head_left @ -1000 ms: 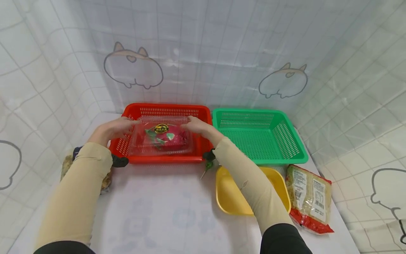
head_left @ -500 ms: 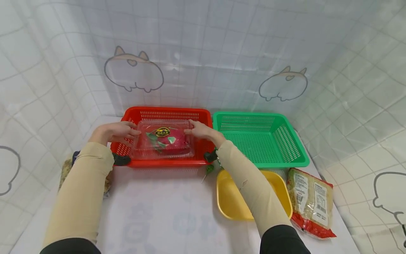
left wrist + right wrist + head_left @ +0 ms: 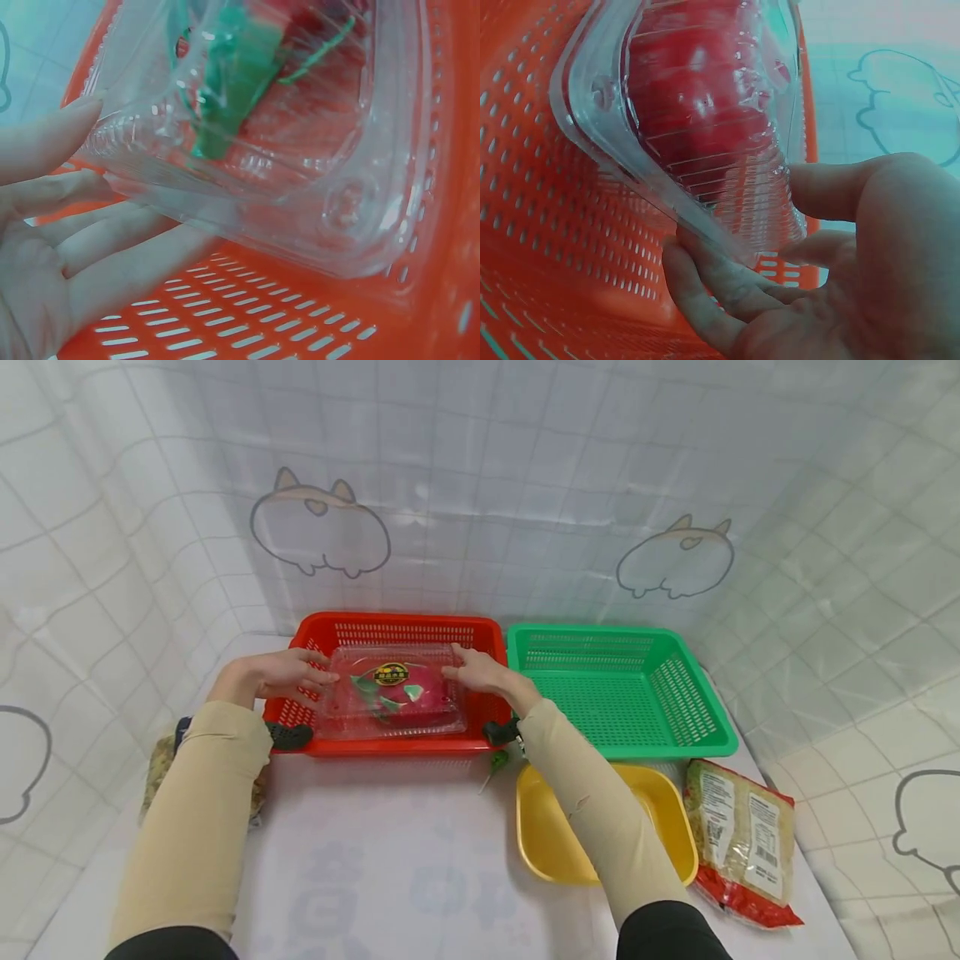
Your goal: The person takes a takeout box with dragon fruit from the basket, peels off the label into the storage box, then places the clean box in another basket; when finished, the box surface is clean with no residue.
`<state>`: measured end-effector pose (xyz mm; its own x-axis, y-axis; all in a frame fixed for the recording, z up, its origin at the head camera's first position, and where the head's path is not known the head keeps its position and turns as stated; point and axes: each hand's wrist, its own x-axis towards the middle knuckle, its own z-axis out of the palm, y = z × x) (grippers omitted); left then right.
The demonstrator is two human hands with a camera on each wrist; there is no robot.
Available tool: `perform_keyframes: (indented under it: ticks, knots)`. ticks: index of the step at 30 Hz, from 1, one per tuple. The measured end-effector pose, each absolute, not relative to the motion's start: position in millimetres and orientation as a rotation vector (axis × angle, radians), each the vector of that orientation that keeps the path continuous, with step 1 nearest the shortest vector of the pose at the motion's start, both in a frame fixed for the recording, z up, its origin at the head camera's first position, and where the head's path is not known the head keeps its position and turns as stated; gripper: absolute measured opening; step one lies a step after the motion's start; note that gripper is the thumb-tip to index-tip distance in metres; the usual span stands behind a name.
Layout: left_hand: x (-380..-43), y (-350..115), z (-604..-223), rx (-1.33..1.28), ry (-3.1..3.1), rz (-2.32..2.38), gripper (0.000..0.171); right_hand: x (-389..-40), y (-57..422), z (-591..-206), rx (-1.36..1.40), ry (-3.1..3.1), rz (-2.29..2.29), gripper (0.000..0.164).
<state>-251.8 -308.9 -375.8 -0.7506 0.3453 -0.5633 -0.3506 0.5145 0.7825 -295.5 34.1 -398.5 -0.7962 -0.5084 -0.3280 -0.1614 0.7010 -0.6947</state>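
hands: two, left hand [image 3: 273,675] and right hand [image 3: 480,671]
clear clamshell boxes: one [image 3: 390,693], red fruit inside
round labels on the box: one [image 3: 391,674]
mesh baskets: two, one red basket [image 3: 390,631], one green basket [image 3: 622,693]
yellow trays: one [image 3: 551,839]
sealed food packets: one on the right [image 3: 742,839]; a second mottled packet [image 3: 161,760] mostly hidden under the left sleeve
cat drawings on the backdrop: two whole ones [image 3: 320,522] [image 3: 675,558]

Clear glossy ribbed plastic box [image 3: 390,692] with shiny sticker, perforated smooth plastic red basket [image 3: 330,631] and green basket [image 3: 693,693], smooth yellow plastic tray [image 3: 543,827], crinkly glossy noodle packet [image 3: 742,839], matt beige cloth sleeves [image 3: 191,827]
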Motion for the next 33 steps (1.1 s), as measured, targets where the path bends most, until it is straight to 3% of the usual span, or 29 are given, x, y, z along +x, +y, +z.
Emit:
perform_keyframes:
  ticks: [33]
  knots:
    - [-251.4, -308.6, -385.1, 0.047, 2.109, 1.264, 0.086, -297.9, 35.6, -402.7, -0.535, 2.411, -1.016, 0.072]
